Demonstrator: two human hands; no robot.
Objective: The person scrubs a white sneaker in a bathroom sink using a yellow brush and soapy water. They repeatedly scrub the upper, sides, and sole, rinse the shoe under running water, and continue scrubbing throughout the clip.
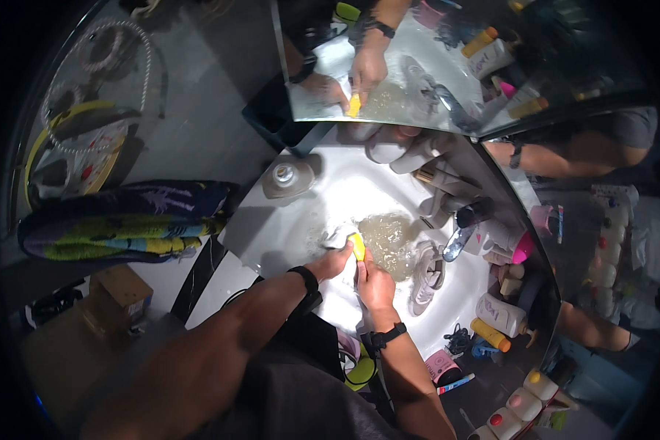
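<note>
Over the white basin (458, 293), a yellow tool (357, 247) was gripped in the right hand (375, 286), right up against a pale item (339, 237) pinched in the left hand (334, 262). Murky water (389, 238) was pooled to their right; beyond, a grey shoe (424, 282) was left untouched. Work looked midway; how much remained could not be told.

Strong light washes out the white sink (353, 185) just off centre toward 12 o'clock and brightens the hands (376, 288); the towel (125, 224) at 9 o'clock and box (121, 295) at 8 o'clock lie dim. The mirror (389, 70) at 1 o'clock repeats the brightness in softer detail. Fisheye distortion bends straight edges toward a black rim.
</note>
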